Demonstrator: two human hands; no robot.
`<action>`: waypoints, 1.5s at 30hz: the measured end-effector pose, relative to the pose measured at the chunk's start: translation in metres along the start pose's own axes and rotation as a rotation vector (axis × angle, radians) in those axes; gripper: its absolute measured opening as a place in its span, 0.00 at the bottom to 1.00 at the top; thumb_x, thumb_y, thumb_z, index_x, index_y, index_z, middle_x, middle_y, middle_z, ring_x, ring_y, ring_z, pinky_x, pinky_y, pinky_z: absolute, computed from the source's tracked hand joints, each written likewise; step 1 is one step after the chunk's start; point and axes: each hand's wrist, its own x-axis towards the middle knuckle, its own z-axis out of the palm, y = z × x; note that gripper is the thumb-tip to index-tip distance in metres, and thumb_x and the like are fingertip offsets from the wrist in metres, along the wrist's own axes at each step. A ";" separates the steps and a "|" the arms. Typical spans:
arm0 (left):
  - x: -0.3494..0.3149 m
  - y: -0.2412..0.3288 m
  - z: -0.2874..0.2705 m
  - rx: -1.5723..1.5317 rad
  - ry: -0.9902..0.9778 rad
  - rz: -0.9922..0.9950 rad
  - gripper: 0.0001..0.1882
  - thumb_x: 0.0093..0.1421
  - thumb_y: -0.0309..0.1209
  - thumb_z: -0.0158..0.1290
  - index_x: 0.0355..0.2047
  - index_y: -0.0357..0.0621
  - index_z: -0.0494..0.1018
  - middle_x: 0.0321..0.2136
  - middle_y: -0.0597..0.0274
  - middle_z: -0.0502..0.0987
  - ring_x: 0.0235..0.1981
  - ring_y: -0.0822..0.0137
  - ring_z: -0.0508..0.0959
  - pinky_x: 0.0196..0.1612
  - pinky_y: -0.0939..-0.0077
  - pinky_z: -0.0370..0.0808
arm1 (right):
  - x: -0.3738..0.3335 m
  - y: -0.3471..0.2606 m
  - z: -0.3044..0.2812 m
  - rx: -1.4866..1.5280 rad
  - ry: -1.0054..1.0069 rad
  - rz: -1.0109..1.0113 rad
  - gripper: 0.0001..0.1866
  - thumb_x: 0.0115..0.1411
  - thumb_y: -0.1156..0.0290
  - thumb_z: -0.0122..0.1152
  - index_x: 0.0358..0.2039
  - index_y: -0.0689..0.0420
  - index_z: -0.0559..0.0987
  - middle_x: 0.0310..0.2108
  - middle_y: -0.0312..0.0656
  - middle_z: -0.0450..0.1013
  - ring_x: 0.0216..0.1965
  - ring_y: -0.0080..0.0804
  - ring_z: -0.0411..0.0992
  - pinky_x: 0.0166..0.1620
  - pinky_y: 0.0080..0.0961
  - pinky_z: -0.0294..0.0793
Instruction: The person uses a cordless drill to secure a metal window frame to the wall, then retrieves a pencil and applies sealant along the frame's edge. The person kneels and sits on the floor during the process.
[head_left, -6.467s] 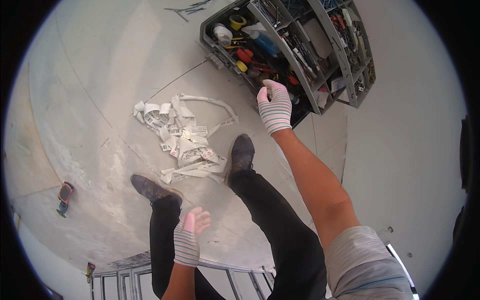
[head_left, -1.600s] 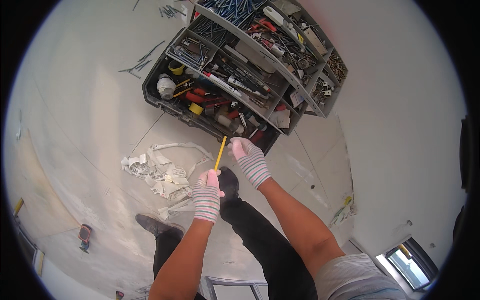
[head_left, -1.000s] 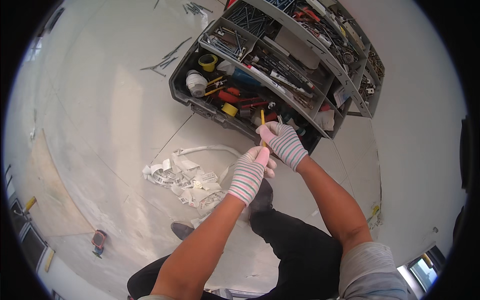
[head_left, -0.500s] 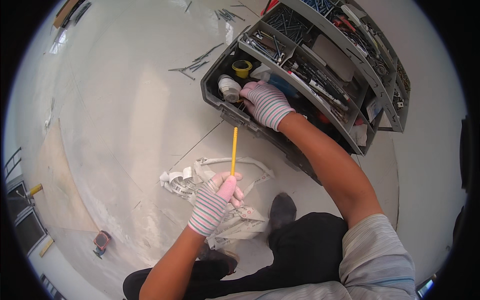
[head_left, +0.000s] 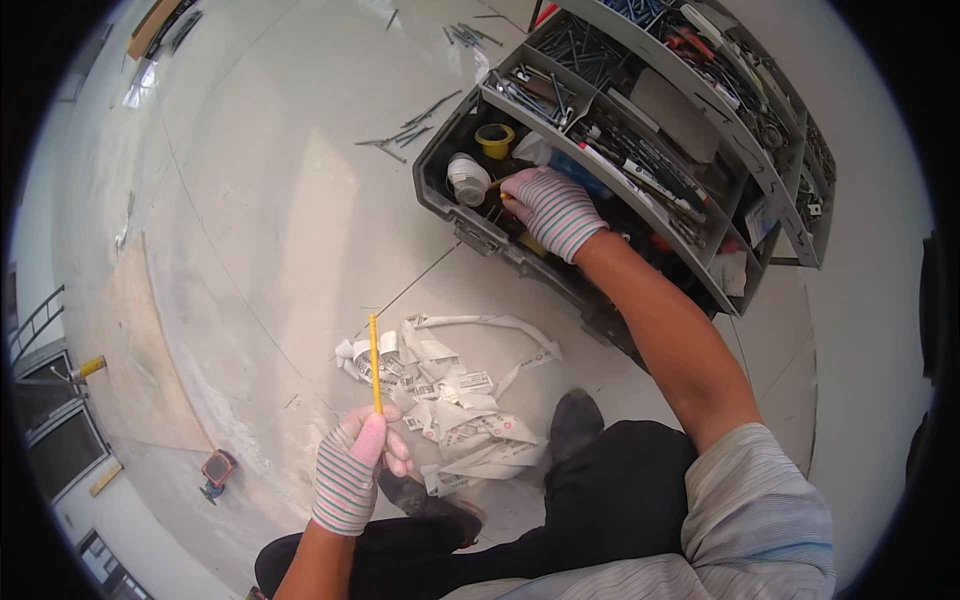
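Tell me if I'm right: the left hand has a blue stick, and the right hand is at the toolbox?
Not quite: the stick in the left hand is yellow, as the head view shows. The right hand is at the toolbox.

The left hand (head_left: 362, 445) holds 1 yellow stick (head_left: 376, 365) while the right hand (head_left: 552, 210), inside the toolbox (head_left: 545, 277), perhaps pinches another.

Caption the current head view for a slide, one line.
Left hand holds up a yellow stick, right hand is inside an open toolbox, torn strips litter the floor.
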 end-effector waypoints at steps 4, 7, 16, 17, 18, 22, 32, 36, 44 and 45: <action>-0.013 0.003 -0.001 -0.031 0.011 0.004 0.15 0.73 0.39 0.49 0.44 0.38 0.76 0.20 0.60 0.76 0.17 0.69 0.74 0.28 0.70 0.79 | -0.039 0.012 -0.002 0.515 0.361 0.263 0.12 0.67 0.61 0.59 0.41 0.57 0.80 0.35 0.48 0.78 0.37 0.45 0.77 0.46 0.36 0.75; -0.010 0.000 0.003 -0.081 -0.006 -0.014 0.16 0.73 0.40 0.49 0.44 0.37 0.75 0.19 0.61 0.75 0.17 0.69 0.74 0.28 0.70 0.79 | -0.057 0.028 0.012 0.899 0.366 0.408 0.14 0.71 0.60 0.56 0.42 0.59 0.79 0.36 0.41 0.80 0.37 0.32 0.78 0.45 0.28 0.77; -0.003 -0.003 0.013 -0.121 -0.035 -0.007 0.17 0.73 0.41 0.50 0.45 0.36 0.75 0.21 0.60 0.76 0.17 0.70 0.73 0.27 0.71 0.79 | -0.065 0.019 -0.006 1.488 0.382 0.690 0.17 0.73 0.55 0.55 0.43 0.58 0.76 0.39 0.42 0.79 0.37 0.27 0.80 0.41 0.22 0.83; -0.002 -0.002 0.013 -0.122 -0.035 -0.006 0.17 0.73 0.40 0.50 0.45 0.36 0.75 0.21 0.60 0.76 0.17 0.70 0.73 0.27 0.71 0.79 | -0.064 0.018 -0.007 1.543 0.397 0.690 0.17 0.73 0.55 0.55 0.44 0.58 0.76 0.38 0.42 0.78 0.36 0.28 0.80 0.41 0.23 0.83; -0.002 -0.001 0.014 -0.119 -0.029 -0.005 0.17 0.73 0.40 0.50 0.45 0.35 0.75 0.21 0.60 0.76 0.17 0.70 0.73 0.27 0.71 0.79 | -0.062 0.017 -0.006 1.557 0.393 0.696 0.17 0.73 0.55 0.55 0.44 0.58 0.76 0.38 0.41 0.78 0.36 0.28 0.79 0.40 0.23 0.83; -0.003 0.001 0.016 -0.112 -0.017 0.003 0.17 0.73 0.40 0.50 0.46 0.35 0.75 0.21 0.60 0.76 0.17 0.70 0.73 0.27 0.71 0.79 | -0.047 0.011 -0.009 1.425 0.283 0.706 0.16 0.74 0.56 0.51 0.45 0.57 0.75 0.35 0.38 0.76 0.34 0.27 0.78 0.40 0.23 0.83; 0.000 0.000 0.018 -0.091 -0.032 0.000 0.18 0.72 0.40 0.50 0.46 0.35 0.74 0.21 0.59 0.76 0.17 0.69 0.73 0.28 0.70 0.79 | 0.015 0.009 0.008 -0.011 -0.001 0.263 0.14 0.66 0.62 0.57 0.49 0.52 0.79 0.41 0.48 0.80 0.43 0.52 0.78 0.47 0.43 0.78; 0.000 0.000 0.016 -0.085 -0.028 0.004 0.18 0.72 0.40 0.50 0.46 0.35 0.74 0.21 0.59 0.76 0.18 0.69 0.73 0.28 0.70 0.79 | 0.023 0.001 -0.006 -0.037 -0.166 0.156 0.10 0.66 0.65 0.56 0.44 0.53 0.78 0.40 0.48 0.79 0.42 0.51 0.78 0.46 0.44 0.78; -0.002 0.002 0.019 -0.070 -0.024 0.007 0.18 0.72 0.40 0.50 0.46 0.36 0.75 0.21 0.60 0.76 0.18 0.70 0.73 0.29 0.71 0.79 | 0.036 -0.009 0.005 -0.146 -0.238 0.266 0.11 0.67 0.69 0.56 0.47 0.56 0.81 0.47 0.50 0.80 0.47 0.51 0.79 0.49 0.41 0.79; -0.003 0.003 0.018 -0.075 -0.022 0.015 0.18 0.72 0.40 0.50 0.46 0.36 0.75 0.21 0.60 0.76 0.18 0.70 0.73 0.29 0.71 0.79 | 0.040 -0.008 0.002 -0.182 -0.274 0.237 0.12 0.66 0.67 0.58 0.46 0.56 0.81 0.45 0.50 0.80 0.46 0.51 0.79 0.48 0.42 0.79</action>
